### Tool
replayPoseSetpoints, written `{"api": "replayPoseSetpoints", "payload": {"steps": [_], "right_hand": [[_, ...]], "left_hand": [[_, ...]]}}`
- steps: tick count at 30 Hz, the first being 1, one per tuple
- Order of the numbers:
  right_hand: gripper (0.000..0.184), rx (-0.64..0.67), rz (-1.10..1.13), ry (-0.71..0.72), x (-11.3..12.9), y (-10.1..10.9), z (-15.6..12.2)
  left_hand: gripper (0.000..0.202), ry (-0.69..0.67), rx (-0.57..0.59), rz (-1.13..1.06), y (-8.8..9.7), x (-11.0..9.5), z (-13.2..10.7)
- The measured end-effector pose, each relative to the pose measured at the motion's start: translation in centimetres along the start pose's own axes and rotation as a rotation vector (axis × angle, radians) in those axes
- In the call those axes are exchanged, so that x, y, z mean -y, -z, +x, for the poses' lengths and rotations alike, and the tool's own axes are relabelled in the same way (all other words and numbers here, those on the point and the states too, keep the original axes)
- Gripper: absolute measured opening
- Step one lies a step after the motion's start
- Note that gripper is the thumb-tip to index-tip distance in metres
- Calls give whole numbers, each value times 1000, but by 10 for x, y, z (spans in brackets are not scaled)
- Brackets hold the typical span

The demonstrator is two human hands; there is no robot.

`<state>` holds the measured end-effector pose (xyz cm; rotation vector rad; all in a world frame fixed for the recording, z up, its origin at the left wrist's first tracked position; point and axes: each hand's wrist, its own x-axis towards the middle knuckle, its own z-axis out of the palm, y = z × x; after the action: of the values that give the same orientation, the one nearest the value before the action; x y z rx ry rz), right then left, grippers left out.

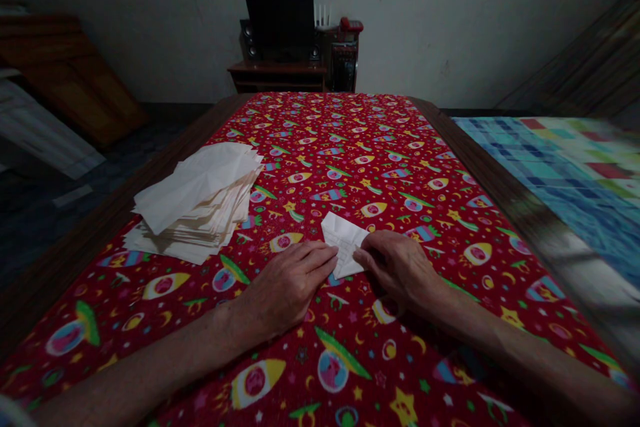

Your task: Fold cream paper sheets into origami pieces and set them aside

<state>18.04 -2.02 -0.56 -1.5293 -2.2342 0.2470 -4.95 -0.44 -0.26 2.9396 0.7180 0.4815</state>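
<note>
A small folded sheet of white paper [345,240] lies on the red patterned cloth [310,373], with printed lines faintly showing on it. From the left, my left hand [295,280] touches its edge, the fingers pressed together. My right hand [400,267] pinches the paper's right side between thumb and bent fingers. To the left of my hands sits a loose pile of white paper sheets [200,187], several of them creased and fanned out.
A dark wooden border [475,177] runs along the cloth's sides. Beyond its far end are a monitor [280,21] on a small desk [277,73] and a red telephone [351,25]. A checked blue cover [540,173] lies to the right, a wooden cabinet [80,87] to the left.
</note>
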Motion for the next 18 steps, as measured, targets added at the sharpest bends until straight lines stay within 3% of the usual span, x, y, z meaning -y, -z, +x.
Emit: {"api": "replayPoseSetpoints", "payload": {"steps": [18], "right_hand": [[28, -20, -74, -14, 2, -1, 1]], "left_hand": [[56, -19, 71, -8, 0, -3, 1]]}}
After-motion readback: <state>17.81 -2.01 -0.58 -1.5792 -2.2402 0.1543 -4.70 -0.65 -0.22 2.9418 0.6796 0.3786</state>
